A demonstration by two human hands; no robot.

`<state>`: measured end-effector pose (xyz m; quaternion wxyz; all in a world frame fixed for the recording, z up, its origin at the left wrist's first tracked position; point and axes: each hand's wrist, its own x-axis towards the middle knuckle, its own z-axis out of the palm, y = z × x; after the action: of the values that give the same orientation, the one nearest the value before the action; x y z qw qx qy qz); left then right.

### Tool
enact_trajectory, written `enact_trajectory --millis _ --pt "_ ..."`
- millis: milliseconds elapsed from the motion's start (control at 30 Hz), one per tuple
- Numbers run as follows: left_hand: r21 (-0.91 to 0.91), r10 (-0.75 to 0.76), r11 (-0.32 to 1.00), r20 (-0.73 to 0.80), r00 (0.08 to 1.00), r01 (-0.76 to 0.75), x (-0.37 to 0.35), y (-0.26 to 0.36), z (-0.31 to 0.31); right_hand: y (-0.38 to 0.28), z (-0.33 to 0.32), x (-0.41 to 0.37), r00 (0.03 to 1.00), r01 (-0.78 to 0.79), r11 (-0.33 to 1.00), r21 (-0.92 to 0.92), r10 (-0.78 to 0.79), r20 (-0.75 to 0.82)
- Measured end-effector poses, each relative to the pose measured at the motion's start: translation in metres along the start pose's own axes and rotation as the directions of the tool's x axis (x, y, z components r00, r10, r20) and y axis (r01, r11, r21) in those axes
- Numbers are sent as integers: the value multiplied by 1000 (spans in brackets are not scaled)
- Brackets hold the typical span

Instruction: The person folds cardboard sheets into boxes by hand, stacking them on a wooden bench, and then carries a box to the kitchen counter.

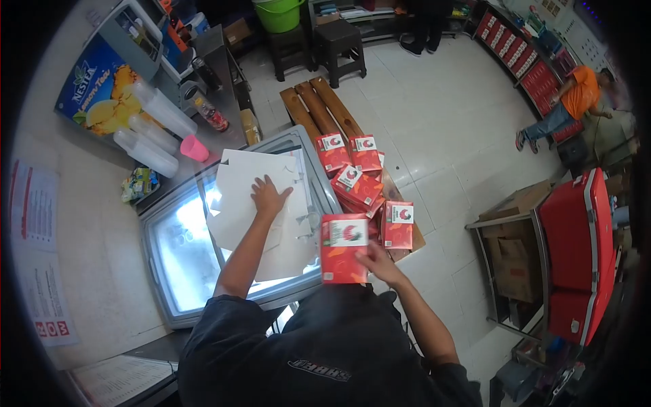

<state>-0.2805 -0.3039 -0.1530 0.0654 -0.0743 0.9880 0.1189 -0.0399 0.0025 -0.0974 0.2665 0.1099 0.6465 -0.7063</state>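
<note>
My left hand [268, 197] lies flat, fingers spread, on white sheets [254, 180] that cover the glass lid of a chest freezer [169, 258]. My right hand [380, 261] grips a red carton [344, 247] by its right edge, holding it upright just over the freezer's right rim. Several more red cartons [359, 180] lie piled on a wooden bench [319, 105] to the right of the freezer.
A drink dispenser [112, 78], plastic cup stacks [159, 108], a pink cup [194, 148] and bottles [213, 115] stand behind the freezer. Red crates [576, 251] and cardboard boxes [515, 264] sit on the right. A person in orange [576, 98] crouches by shelves at far right.
</note>
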Motion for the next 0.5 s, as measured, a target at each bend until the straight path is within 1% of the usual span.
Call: enact_trajectory --millis 33,67,100,133,167,200,233,267,300,367,400,433,467,500 --pt "-48 53 998 88 995 -49 5 -8 5 7 12 19 998 33 999 24 -34 46" --pt "-47 51 998 80 995 -48 6 -11 5 13 25 35 993 67 996 51 -71 90" --pt "-44 87 996 109 990 -83 4 -15 5 14 37 44 993 71 996 50 -76 95" --pt "-44 124 992 132 983 -119 6 -16 3 13 47 55 996 64 995 -76 -59 68" --pt "-43 123 992 124 985 -118 1 -8 -6 12 51 63 998 50 979 -198 -44 37" --pt "58 133 988 159 978 -144 -15 6 -22 14 53 66 998 50 979 -197 -43 41" --pt "156 137 973 194 971 -169 -22 13 -30 13 54 69 992 124 964 -237 -124 16" --pt "158 133 973 198 971 -166 -21 9 -29 13 55 69 979 192 942 -276 -203 -9" --pt "134 154 974 196 968 -182 -20 6 -26 15 51 64 985 161 959 -234 -170 -19" --pt "102 179 974 208 961 -204 -20 -4 -19 25 35 54 986 155 952 -264 -164 -14" --pt "70 264 957 203 943 -283 -14 -13 -21 28 25 51 984 168 939 -300 -176 -2" --pt "39 347 932 193 918 -360 -10 -18 -23 29 18 44 985 151 947 -283 -168 -39" --pt "36 352 930 190 916 -365 -12 -12 -41 16 14 35 984 152 946 -285 -171 -44" --pt "-88 296 954 149 943 -286 -14 -9 -62 2 9 26 975 150 879 -453 -208 -81"
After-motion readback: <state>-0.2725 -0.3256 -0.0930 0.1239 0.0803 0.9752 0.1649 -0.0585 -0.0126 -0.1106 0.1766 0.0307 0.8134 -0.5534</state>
